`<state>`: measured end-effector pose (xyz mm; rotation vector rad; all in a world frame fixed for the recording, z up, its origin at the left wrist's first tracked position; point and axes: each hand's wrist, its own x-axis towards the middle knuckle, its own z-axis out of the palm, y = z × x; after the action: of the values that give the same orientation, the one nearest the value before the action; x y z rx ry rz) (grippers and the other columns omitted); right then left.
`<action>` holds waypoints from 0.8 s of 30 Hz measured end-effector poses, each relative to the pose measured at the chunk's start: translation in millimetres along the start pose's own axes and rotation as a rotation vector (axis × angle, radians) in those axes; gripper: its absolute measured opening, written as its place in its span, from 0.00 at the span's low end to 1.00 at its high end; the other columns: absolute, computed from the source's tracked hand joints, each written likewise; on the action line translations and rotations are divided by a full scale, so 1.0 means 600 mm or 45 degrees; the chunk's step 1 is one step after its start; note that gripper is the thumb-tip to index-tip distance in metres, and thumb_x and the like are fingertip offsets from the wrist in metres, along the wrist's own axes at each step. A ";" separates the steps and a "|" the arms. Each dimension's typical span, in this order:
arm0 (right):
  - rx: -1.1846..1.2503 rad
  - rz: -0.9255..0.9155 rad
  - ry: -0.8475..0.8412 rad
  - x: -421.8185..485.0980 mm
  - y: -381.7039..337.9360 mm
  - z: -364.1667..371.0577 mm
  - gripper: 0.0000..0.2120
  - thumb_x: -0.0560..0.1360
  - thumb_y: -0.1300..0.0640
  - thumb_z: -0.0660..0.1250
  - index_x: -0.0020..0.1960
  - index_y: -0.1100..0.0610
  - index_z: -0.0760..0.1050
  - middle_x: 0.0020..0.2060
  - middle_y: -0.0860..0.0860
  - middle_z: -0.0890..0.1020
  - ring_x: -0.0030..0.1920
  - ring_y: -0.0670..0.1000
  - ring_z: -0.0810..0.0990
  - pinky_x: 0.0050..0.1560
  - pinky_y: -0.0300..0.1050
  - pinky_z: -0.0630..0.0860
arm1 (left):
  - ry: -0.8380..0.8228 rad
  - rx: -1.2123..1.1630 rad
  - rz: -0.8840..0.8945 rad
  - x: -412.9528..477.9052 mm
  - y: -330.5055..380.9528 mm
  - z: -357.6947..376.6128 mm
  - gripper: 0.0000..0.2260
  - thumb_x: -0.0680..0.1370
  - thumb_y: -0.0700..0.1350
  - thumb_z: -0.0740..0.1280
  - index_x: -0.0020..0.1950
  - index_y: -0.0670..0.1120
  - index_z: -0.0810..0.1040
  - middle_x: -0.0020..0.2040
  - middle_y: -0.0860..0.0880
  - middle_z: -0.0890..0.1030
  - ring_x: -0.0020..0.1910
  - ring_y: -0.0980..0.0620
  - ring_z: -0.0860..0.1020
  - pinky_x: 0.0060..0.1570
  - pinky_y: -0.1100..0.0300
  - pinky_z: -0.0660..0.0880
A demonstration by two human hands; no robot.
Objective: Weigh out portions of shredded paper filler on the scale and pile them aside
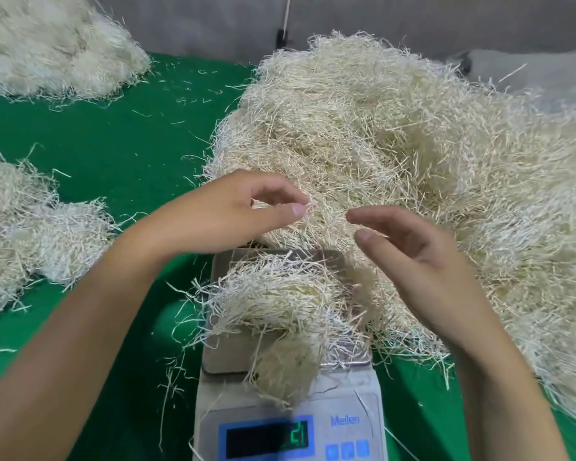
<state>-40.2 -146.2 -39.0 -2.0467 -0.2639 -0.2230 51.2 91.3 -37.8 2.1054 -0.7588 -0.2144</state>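
Your scale (290, 424), near edge of the table (113, 144), carries a portion (280, 301); your left hand (220, 214) pinches strands (308, 206) off the right-side heap (396, 134), right hand (426, 261) empty, relaxed. Heap touching the scale may skew your reading.

Bare green table (120, 151) leaves a lane left of the scale (290, 377), between 2 piles (30, 227) and the bulk heap (396, 144) crowding its right and rear. The left hand (226, 211), pinching strands (310, 206), and the slack right hand (423, 261) hang above its far edge.
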 end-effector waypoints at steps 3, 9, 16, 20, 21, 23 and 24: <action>0.019 0.051 0.028 0.012 -0.001 0.010 0.10 0.78 0.55 0.66 0.57 0.44 0.79 0.55 0.36 0.82 0.58 0.36 0.78 0.61 0.40 0.73 | 0.116 -0.070 0.031 0.004 -0.005 -0.020 0.13 0.75 0.64 0.63 0.56 0.64 0.79 0.55 0.65 0.81 0.56 0.67 0.78 0.51 0.64 0.76; 0.005 0.072 -0.016 0.034 -0.008 0.021 0.09 0.79 0.55 0.66 0.57 0.45 0.80 0.56 0.38 0.82 0.58 0.38 0.79 0.60 0.42 0.74 | 0.185 -0.181 -0.022 0.032 -0.018 -0.005 0.09 0.78 0.58 0.65 0.56 0.60 0.80 0.54 0.65 0.81 0.54 0.66 0.79 0.50 0.63 0.80; -0.074 0.105 0.042 0.059 -0.001 0.014 0.08 0.79 0.56 0.66 0.55 0.46 0.80 0.52 0.39 0.84 0.55 0.37 0.80 0.57 0.39 0.75 | 0.113 -0.159 -0.027 0.043 -0.024 0.014 0.07 0.78 0.59 0.64 0.54 0.63 0.79 0.53 0.67 0.81 0.51 0.66 0.80 0.44 0.64 0.80; -0.479 0.167 0.117 0.109 0.026 -0.012 0.12 0.79 0.57 0.66 0.61 0.48 0.78 0.53 0.42 0.82 0.51 0.40 0.80 0.55 0.44 0.79 | 0.214 0.013 -0.051 0.044 -0.040 0.011 0.09 0.78 0.60 0.63 0.55 0.63 0.79 0.51 0.70 0.79 0.50 0.72 0.76 0.45 0.68 0.70; -0.630 0.210 0.083 0.127 0.033 -0.021 0.15 0.79 0.57 0.66 0.65 0.48 0.75 0.57 0.44 0.81 0.52 0.42 0.80 0.56 0.47 0.80 | 0.245 0.089 -0.058 0.044 -0.044 0.010 0.09 0.78 0.60 0.62 0.55 0.63 0.78 0.51 0.71 0.77 0.50 0.71 0.77 0.46 0.67 0.70; -0.870 0.301 -0.114 0.159 0.045 -0.030 0.26 0.77 0.55 0.69 0.72 0.46 0.67 0.66 0.49 0.76 0.58 0.48 0.78 0.60 0.52 0.79 | 0.259 0.160 -0.077 0.045 -0.050 0.007 0.09 0.78 0.60 0.62 0.55 0.63 0.78 0.50 0.73 0.75 0.46 0.66 0.80 0.48 0.65 0.73; -0.952 0.344 -0.259 0.172 0.051 -0.030 0.33 0.74 0.54 0.71 0.75 0.44 0.62 0.71 0.50 0.71 0.63 0.51 0.76 0.64 0.55 0.76 | 0.247 0.164 -0.088 0.045 -0.051 0.006 0.09 0.78 0.61 0.62 0.55 0.63 0.77 0.49 0.73 0.75 0.43 0.65 0.81 0.48 0.63 0.75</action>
<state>66.3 -166.7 -29.1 -2.8221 -0.0153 0.0745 84.5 86.5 -61.2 2.2373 -0.5988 0.0026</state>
